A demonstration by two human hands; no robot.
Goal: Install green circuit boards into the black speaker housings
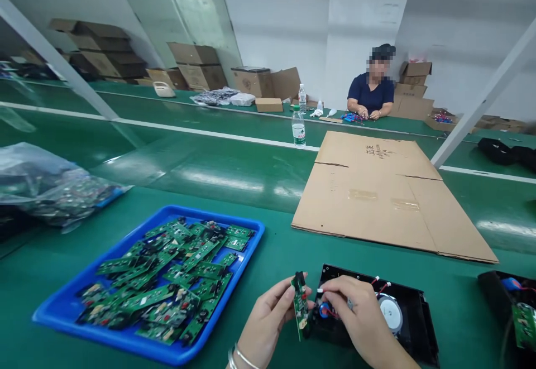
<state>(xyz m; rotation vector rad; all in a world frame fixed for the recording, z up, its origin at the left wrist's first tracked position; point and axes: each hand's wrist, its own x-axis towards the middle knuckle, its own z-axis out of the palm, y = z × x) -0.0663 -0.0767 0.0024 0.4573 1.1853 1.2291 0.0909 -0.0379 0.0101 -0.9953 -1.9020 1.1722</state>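
My left hand [270, 316] is closed on a green circuit board [300, 310], holding it upright between thumb and fingers. Black and red parts show on the board's face. Close to its right, my right hand [355, 307] pinches a small white wire connector [320, 291]. Below these fingertips is a blue round part with red wires [324, 310], partly hidden by the hand. Under and behind my right hand lies an open black housing [419, 313]. A round white speaker [390, 314] sits in it, and loose red wires with white plugs [383, 285] stick up at its far edge.
At left, a blue tray [46, 316] holds many circuit boards; a clear bag of boards [58, 185] lies beyond. Flattened cardboard [389, 196] and a water bottle [298, 129] are ahead. Another housing [496, 288] is at right. A co-worker [371, 92] sits across.
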